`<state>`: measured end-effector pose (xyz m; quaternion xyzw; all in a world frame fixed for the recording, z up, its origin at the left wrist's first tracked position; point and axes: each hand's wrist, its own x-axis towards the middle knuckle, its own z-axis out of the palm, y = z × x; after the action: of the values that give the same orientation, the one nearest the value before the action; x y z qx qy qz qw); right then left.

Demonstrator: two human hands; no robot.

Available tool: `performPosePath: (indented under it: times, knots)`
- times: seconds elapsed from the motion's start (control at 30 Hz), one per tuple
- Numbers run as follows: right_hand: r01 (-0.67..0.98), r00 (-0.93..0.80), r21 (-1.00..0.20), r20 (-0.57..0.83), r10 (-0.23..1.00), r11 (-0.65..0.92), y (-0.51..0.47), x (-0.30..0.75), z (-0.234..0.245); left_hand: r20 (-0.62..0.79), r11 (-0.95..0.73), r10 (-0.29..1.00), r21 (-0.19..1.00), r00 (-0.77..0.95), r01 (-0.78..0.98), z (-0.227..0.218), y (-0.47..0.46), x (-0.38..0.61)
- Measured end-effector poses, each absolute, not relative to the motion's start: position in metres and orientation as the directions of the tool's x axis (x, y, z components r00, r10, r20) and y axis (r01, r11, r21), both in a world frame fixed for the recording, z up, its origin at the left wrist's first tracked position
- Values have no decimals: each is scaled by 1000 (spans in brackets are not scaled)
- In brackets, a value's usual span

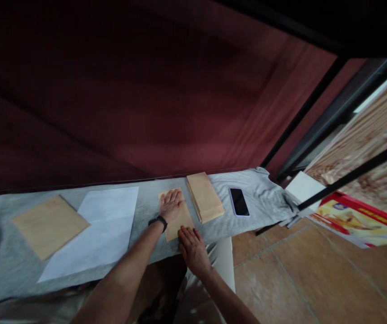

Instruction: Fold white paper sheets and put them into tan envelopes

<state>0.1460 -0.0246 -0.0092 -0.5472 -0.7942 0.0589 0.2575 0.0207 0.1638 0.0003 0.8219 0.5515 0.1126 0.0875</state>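
Observation:
A brown paper envelope (173,231) lies flat on the grey cloth in front of me. My left hand (171,204), with a dark band at the wrist, rests flat on its upper part, fingers stretched out. On the lower right edge of the same envelope lies my right hand (193,247), its fingers extended and a little apart. Just to the right is a stack of brown envelopes (205,195), touched by neither hand.
The narrow table has a grey cloth (147,216). At left, another brown envelope (49,225) overlaps a creased white sheet (108,225). A phone (239,202) lies to the right. A dark red curtain (179,112) hangs behind; a colourful box (358,220) stands at far right.

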Motion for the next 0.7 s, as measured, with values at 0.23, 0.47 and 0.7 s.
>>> performPosePath:
  times: [0.23, 0.47, 0.7]
  knots:
    - [826, -234, -413, 369, 900, 384, -25, 144, -10, 149, -405, 913, 218, 380, 888, 3, 123, 13]
    - [828, -81, -470, 439, 895, 306, -18, 141, -20, 267, -437, 887, 229, 376, 870, -23, 24, -23]
    - [898, 178, -441, 348, 920, -7, 5, 130, -12, 274, -249, 957, 597, 99, 762, -37, -4, -33]
